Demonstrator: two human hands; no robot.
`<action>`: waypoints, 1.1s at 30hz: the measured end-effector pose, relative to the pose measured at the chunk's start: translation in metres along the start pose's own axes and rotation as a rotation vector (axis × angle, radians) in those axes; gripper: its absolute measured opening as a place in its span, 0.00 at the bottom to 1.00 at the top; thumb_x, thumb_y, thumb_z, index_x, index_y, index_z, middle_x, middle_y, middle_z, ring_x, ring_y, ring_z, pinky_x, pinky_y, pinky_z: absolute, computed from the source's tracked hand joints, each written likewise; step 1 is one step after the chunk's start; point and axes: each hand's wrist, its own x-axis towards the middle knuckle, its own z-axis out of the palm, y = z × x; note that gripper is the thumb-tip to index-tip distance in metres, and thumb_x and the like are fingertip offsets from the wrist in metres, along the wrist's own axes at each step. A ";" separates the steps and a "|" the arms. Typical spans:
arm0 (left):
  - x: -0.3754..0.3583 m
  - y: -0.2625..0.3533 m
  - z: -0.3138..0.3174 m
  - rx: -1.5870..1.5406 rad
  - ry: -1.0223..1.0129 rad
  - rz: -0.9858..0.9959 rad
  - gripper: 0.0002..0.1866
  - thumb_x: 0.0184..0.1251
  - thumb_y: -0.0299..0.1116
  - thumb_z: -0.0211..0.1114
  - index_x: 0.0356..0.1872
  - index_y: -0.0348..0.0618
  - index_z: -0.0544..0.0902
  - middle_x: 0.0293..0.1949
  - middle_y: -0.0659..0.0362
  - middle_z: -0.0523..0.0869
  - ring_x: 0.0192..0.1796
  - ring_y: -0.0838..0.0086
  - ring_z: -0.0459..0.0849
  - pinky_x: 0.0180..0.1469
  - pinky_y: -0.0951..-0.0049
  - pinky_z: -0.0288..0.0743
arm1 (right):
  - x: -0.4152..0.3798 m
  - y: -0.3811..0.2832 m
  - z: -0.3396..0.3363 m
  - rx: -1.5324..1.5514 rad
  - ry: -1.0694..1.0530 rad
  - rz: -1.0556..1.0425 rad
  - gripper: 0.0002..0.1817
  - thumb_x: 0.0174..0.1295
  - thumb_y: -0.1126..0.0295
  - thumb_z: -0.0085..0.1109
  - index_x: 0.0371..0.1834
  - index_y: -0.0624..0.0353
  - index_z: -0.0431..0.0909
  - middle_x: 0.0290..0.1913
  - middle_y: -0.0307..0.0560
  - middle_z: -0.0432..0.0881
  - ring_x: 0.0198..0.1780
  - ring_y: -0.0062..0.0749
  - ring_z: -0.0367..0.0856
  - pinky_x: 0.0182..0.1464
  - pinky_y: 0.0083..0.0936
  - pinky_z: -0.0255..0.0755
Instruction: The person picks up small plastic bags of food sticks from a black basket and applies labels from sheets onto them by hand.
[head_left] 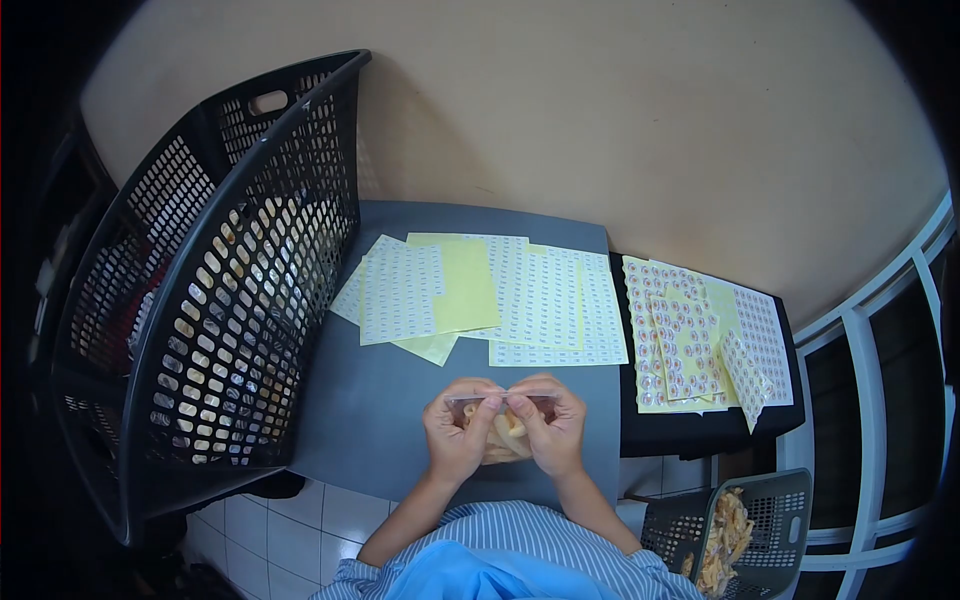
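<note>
Between my hands, over the front edge of the grey table, is a small clear plastic bag with pale yellowish pieces inside that look like snacks. My left hand pinches the bag's top edge on the left, thumb against fingers. On the right, my right hand grips the same edge, the two thumbs close together at the middle. The lower part of the bag hangs between my palms. Beyond my hands lie overlapping sticker sheets, some partly peeled to yellow backing.
A tall black slotted basket with packed items stands at left. On a black-covered surface at right lie sheets of round stickers. Low at right, a dark basket holds yellowish pieces. A beige wall rises behind.
</note>
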 end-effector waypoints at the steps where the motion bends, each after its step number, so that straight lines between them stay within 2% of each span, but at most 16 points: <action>1: 0.000 0.000 0.000 -0.001 -0.001 0.002 0.02 0.56 0.21 0.60 0.31 0.36 0.77 0.32 0.55 0.81 0.35 0.78 0.78 0.39 0.80 0.72 | 0.000 -0.001 0.001 -0.036 0.014 -0.017 0.04 0.52 0.76 0.60 0.29 0.64 0.77 0.29 0.44 0.79 0.32 0.22 0.77 0.36 0.17 0.72; 10: -0.005 -0.005 -0.002 -0.024 0.030 -0.030 0.03 0.56 0.21 0.60 0.31 0.36 0.76 0.32 0.55 0.81 0.36 0.79 0.79 0.39 0.81 0.72 | -0.003 0.006 0.005 -0.059 0.041 -0.048 0.04 0.53 0.76 0.59 0.29 0.65 0.77 0.29 0.45 0.79 0.31 0.23 0.77 0.35 0.18 0.72; 12: -0.003 -0.003 -0.004 -0.020 -0.004 -0.018 0.10 0.54 0.20 0.61 0.38 0.35 0.74 0.32 0.55 0.81 0.36 0.78 0.79 0.40 0.80 0.73 | -0.005 0.007 0.005 -0.035 0.024 -0.031 0.04 0.54 0.76 0.58 0.30 0.65 0.76 0.29 0.45 0.78 0.31 0.23 0.76 0.35 0.18 0.71; 13: -0.003 -0.002 -0.005 -0.021 -0.005 -0.019 0.10 0.54 0.20 0.61 0.38 0.35 0.74 0.32 0.55 0.81 0.36 0.78 0.79 0.40 0.80 0.73 | -0.006 0.007 0.005 -0.011 0.008 -0.015 0.04 0.55 0.76 0.57 0.30 0.65 0.76 0.29 0.44 0.77 0.32 0.23 0.76 0.35 0.18 0.70; 15: -0.005 0.001 -0.006 0.071 0.020 -0.034 0.19 0.52 0.20 0.62 0.46 0.35 0.67 0.33 0.55 0.80 0.36 0.80 0.78 0.39 0.82 0.72 | -0.006 0.006 0.004 -0.023 -0.037 -0.031 0.04 0.56 0.76 0.56 0.31 0.65 0.75 0.30 0.45 0.77 0.33 0.23 0.75 0.36 0.18 0.69; 16: -0.005 0.001 -0.008 0.067 0.015 -0.038 0.19 0.52 0.20 0.62 0.46 0.35 0.67 0.33 0.55 0.80 0.36 0.80 0.78 0.39 0.82 0.72 | -0.007 0.006 0.002 -0.035 -0.083 -0.045 0.04 0.56 0.75 0.55 0.32 0.64 0.74 0.32 0.45 0.76 0.35 0.23 0.74 0.37 0.18 0.68; 18: -0.005 0.000 -0.013 0.091 -0.001 -0.045 0.26 0.51 0.19 0.62 0.51 0.36 0.62 0.32 0.56 0.80 0.35 0.81 0.78 0.39 0.83 0.72 | -0.008 0.003 0.002 -0.084 -0.068 -0.058 0.04 0.57 0.75 0.54 0.33 0.65 0.73 0.33 0.46 0.75 0.36 0.23 0.74 0.38 0.18 0.67; 20: -0.007 -0.001 -0.011 0.104 0.004 -0.039 0.25 0.51 0.19 0.62 0.51 0.36 0.62 0.31 0.56 0.80 0.34 0.81 0.78 0.39 0.83 0.72 | -0.010 0.006 0.002 -0.130 -0.057 -0.074 0.04 0.58 0.75 0.53 0.33 0.65 0.72 0.35 0.46 0.74 0.37 0.23 0.73 0.39 0.18 0.67; 22: -0.009 -0.001 -0.009 0.121 0.016 -0.030 0.25 0.52 0.20 0.62 0.51 0.36 0.62 0.31 0.57 0.79 0.34 0.81 0.78 0.38 0.83 0.72 | -0.015 0.016 0.001 0.042 -0.018 -0.016 0.05 0.58 0.75 0.53 0.34 0.65 0.71 0.36 0.47 0.73 0.38 0.23 0.72 0.39 0.17 0.66; 26: -0.011 -0.002 -0.003 0.102 0.009 -0.043 0.25 0.52 0.19 0.61 0.51 0.35 0.62 0.31 0.56 0.79 0.35 0.80 0.78 0.39 0.82 0.72 | -0.018 0.013 -0.001 0.022 0.022 -0.052 0.05 0.58 0.75 0.53 0.34 0.65 0.71 0.35 0.46 0.73 0.37 0.23 0.72 0.39 0.17 0.66; 32: -0.013 -0.004 0.003 0.114 0.009 -0.055 0.26 0.53 0.18 0.60 0.53 0.34 0.61 0.32 0.55 0.80 0.36 0.78 0.79 0.41 0.80 0.73 | -0.020 0.011 -0.006 -0.006 0.054 0.011 0.05 0.58 0.74 0.53 0.34 0.65 0.71 0.35 0.45 0.72 0.37 0.22 0.71 0.39 0.16 0.66; 33: -0.013 -0.004 0.003 0.118 0.013 -0.055 0.26 0.53 0.18 0.60 0.53 0.34 0.60 0.32 0.55 0.80 0.36 0.78 0.79 0.41 0.80 0.73 | -0.019 0.008 -0.004 0.081 0.097 -0.029 0.05 0.59 0.75 0.53 0.34 0.65 0.71 0.36 0.45 0.72 0.37 0.22 0.71 0.39 0.16 0.66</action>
